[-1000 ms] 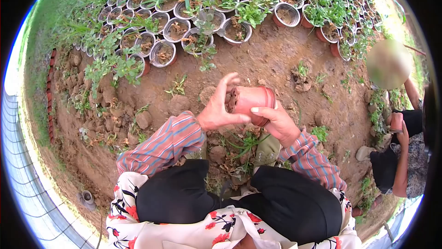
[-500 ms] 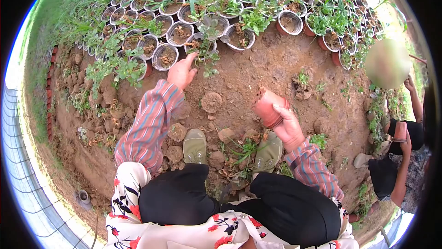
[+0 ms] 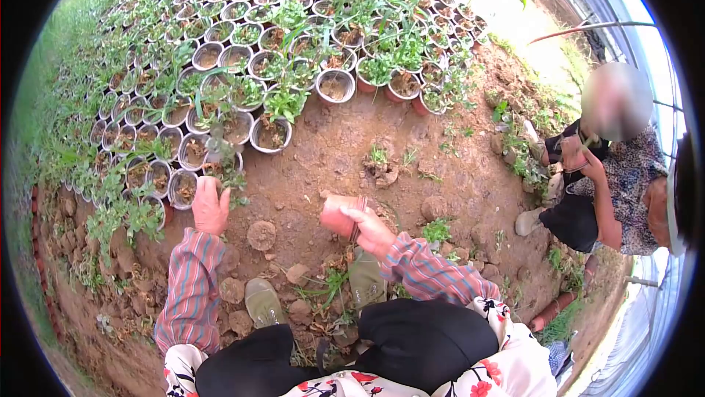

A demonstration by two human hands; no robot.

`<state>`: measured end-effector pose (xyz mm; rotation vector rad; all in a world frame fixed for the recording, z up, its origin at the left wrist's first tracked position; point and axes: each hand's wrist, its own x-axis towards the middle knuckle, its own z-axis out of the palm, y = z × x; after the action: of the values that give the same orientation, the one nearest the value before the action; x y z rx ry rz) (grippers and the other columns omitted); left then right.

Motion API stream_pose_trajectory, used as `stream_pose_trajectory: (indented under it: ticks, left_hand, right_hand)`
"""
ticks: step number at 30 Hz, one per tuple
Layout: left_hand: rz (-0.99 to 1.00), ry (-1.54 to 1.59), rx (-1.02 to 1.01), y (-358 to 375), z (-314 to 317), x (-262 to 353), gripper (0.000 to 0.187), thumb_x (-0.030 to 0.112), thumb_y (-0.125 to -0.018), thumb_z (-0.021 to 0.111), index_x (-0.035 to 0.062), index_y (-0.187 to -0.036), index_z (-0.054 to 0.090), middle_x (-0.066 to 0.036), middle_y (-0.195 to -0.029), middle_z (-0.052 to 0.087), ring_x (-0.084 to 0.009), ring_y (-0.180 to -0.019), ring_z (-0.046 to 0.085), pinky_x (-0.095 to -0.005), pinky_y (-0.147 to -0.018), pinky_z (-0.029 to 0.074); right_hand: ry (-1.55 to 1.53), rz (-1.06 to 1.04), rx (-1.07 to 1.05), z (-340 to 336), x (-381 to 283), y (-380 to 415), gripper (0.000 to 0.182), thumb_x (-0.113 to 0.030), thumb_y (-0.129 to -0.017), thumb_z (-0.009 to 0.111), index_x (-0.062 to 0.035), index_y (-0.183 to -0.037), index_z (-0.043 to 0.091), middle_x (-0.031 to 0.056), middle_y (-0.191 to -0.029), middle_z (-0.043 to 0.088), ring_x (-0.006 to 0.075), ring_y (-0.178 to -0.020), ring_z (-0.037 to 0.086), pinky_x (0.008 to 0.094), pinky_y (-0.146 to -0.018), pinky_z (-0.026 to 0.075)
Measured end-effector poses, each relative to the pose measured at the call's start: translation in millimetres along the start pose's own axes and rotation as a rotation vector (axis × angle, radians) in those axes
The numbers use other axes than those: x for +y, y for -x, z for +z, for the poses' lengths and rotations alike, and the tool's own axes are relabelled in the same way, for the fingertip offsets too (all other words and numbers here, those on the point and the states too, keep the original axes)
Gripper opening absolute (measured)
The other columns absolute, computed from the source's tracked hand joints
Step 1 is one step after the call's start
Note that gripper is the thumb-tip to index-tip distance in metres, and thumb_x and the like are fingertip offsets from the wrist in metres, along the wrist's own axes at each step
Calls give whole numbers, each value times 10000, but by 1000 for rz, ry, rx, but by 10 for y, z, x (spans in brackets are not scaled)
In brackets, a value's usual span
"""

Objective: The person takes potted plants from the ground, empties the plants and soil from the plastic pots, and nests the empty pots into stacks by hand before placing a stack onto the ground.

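Observation:
My right hand (image 3: 373, 231) is closed around reddish-brown plastic plant pots (image 3: 342, 216), which look nested and lie tilted on their side above the soil. Their closed end points left. At the near edge of the pot rows is my left hand (image 3: 210, 207), thumb apart from the fingers. Its fingertips come up beside a pot of dry leaves (image 3: 182, 188) and a pot with a leafy plant (image 3: 226, 167). Whether they touch either one is hard to tell. On the soil between my hands sits a round clod of earth (image 3: 261, 235).
Many pots with weeds and dry leaves stand in tight rows ahead; one bare-soil pot (image 3: 335, 86) is at their front edge. Clods and weeds (image 3: 436, 231) dot the soil near my shoes (image 3: 263, 303). At right another person (image 3: 613, 184) crouches, hands raised.
The view has turned right, so the pots and both hands sit further left in it. My left hand stays by the front pots; my right hand still holds the plant pots.

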<state>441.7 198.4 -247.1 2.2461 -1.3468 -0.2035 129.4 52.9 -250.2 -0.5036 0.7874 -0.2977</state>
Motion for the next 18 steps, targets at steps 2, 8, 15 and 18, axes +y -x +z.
stream_pose_trajectory:
  ticks: [2, 8, 15, 18]
  left_hand:
    - [-76, -66, -78, -45, -62, -11, 434, 89, -743, 656, 90, -1148, 503, -180, -1059, 465, -388, -892, 550, -451, -750, 471]
    - [-244, -180, -224, -192, 198, -372, 396, 93, -720, 665, 152, -1106, 600, -165, -960, 521, -362, -879, 574, -440, -756, 471]
    - [-268, 46, -17, 72, 522, -690, 413, 124, -780, 646, 156, -1186, 581, -146, -882, 554, -327, -837, 564, -420, -762, 443]
    - [-157, 205, 23, 37, 670, -761, 313, 85, -773, 640, 83, -1080, 579, -161, -815, 548, -341, -807, 552, -410, -735, 436]
  right_hand:
    - [10, 27, 28, -6, 41, 16, 360, -98, -876, 576, -5, -1221, 526, 88, -1163, 608, 205, -1056, 603, 361, -944, 479]
    - [-22, 43, 43, -54, 19, 129, 311, -109, -889, 565, -5, -1182, 558, 87, -1108, 633, 208, -1015, 620, 357, -908, 496]
    - [-68, 95, 73, -175, 23, 97, 346, -102, -884, 575, 6, -1210, 533, 104, -1155, 612, 222, -1047, 611, 370, -946, 483]
    - [-69, 91, 50, -136, 38, 96, 337, -112, -885, 578, 1, -1201, 545, 100, -1134, 622, 216, -1023, 620, 364, -915, 497]
